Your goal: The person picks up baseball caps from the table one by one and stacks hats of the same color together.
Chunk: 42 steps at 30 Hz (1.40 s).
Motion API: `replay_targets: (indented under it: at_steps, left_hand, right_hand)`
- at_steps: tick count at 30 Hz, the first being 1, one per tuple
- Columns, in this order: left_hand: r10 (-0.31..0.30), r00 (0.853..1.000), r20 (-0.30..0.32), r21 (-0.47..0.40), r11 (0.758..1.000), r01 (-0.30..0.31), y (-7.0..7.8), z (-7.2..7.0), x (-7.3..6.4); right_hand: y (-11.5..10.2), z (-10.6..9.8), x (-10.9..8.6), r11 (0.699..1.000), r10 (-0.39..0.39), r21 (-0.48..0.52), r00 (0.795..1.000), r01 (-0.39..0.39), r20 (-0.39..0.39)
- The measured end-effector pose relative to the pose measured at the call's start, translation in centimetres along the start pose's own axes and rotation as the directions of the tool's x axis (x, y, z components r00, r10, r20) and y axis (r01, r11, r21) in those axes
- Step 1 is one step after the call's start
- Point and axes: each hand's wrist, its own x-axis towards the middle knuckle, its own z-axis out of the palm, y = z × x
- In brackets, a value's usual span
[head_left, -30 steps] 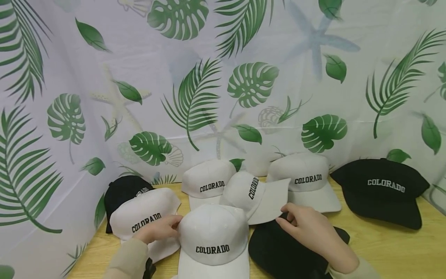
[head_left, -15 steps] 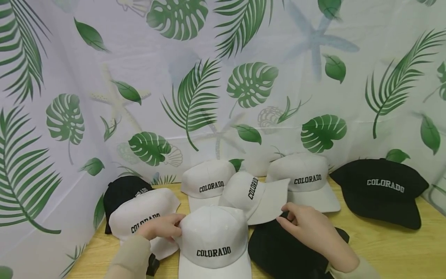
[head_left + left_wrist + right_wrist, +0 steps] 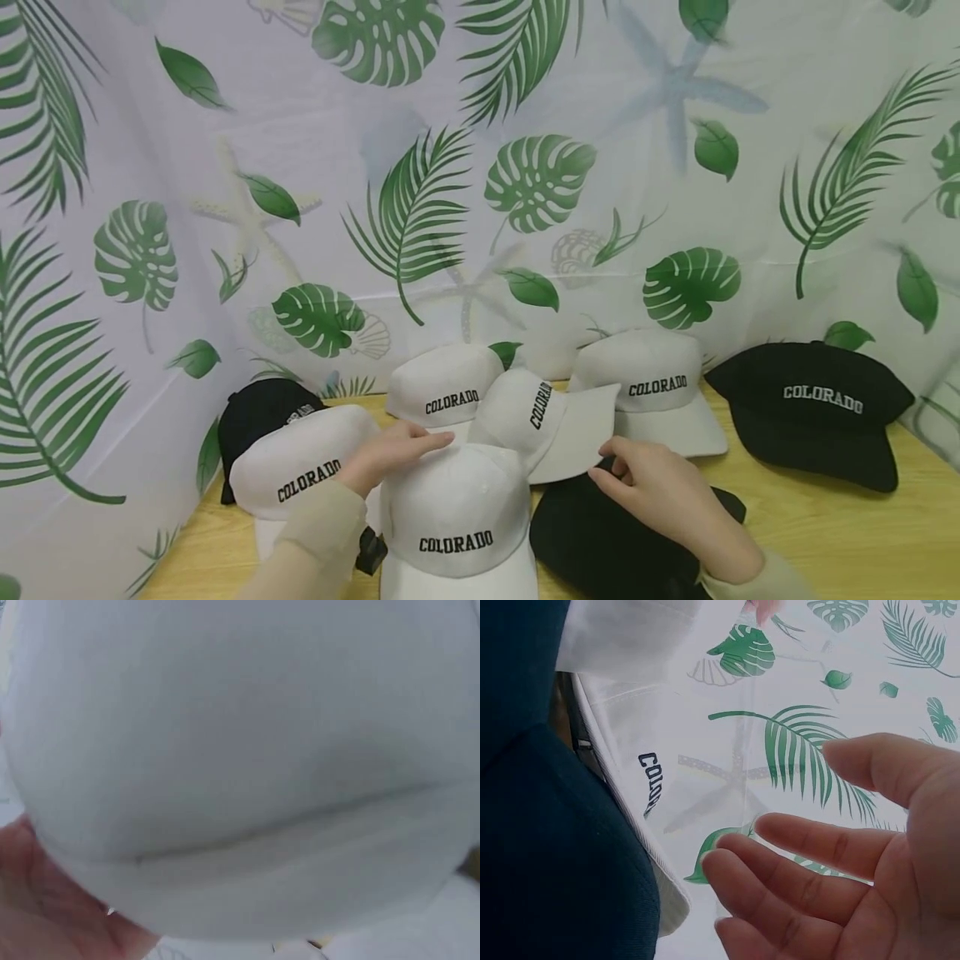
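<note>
A white cap (image 3: 457,508) lettered COLORADO sits at the front middle of the table, brim toward me. My left hand (image 3: 401,454) reaches over the upper left of its crown, fingers fairly straight; contact is hard to tell. White cloth, apparently this cap (image 3: 240,750), fills the left wrist view, with part of the hand (image 3: 52,907) at lower left. My right hand (image 3: 675,500) hovers over a black cap (image 3: 600,542), fingertips close to the brim of a tilted white cap (image 3: 577,433). In the right wrist view its fingers (image 3: 802,889) are loosely bent around nothing.
Behind stand two more white caps, one left (image 3: 442,383) and one right (image 3: 637,367). Another white cap (image 3: 300,442) overlaps a black cap (image 3: 262,408) at far left. A black cap (image 3: 810,417) lies at right on the wooden table (image 3: 847,542). A leaf-patterned cloth (image 3: 480,208) hangs behind.
My left hand has moved right and up, from the left side of the front white cap to over its crown. The right hand keeps its place over the black cap.
</note>
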Motion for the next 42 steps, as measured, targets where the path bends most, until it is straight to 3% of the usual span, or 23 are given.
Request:
replay_targets:
  at_steps: [3, 7, 15, 22, 33, 36, 42]
  left_hand:
    - [0.042, 0.999, -0.021, -0.028, 0.999, -0.042, 0.0, 0.4, 0.2]
    - [0.078, 0.997, -0.004, -0.047, 0.996, -0.078, 0.1, 0.6, 0.2]
    - [0.047, 0.996, 0.074, -0.076, 0.996, -0.041, -0.3, 1.1, 0.5]
    - [0.086, 0.996, 0.012, -0.016, 0.996, -0.086, 0.2, 1.0, 0.5]
    - [0.072, 0.997, 0.023, -0.069, 0.995, -0.070, 0.6, 1.4, 0.7]
    - [0.104, 0.994, 0.022, -0.063, 0.993, -0.103, 0.3, 1.4, 0.7]
    - [0.182, 0.983, 0.007, 0.028, 0.983, -0.182, -0.4, 0.7, 0.6]
  right_hand:
    - [0.0, 0.1, 0.0, 1.000, -0.002, 0.001, 1.000, 0.002, 0.002]
    - [0.1, 0.1, 0.0, 1.000, 0.005, -0.003, 1.000, -0.005, 0.001]
    - [0.2, -0.1, 0.1, 1.000, 0.013, -0.003, 1.000, -0.013, 0.009]
    - [0.2, -0.2, 0.2, 0.999, 0.032, 0.003, 0.999, -0.032, 0.032]
    - [0.2, -0.2, 0.2, 1.000, 0.029, 0.007, 0.999, -0.030, 0.029]
    - [0.3, -0.2, 0.2, 1.000, 0.026, 0.003, 0.999, -0.027, 0.027]
    - [0.7, -0.3, 0.3, 1.000, 0.014, 0.008, 0.999, -0.014, 0.029]
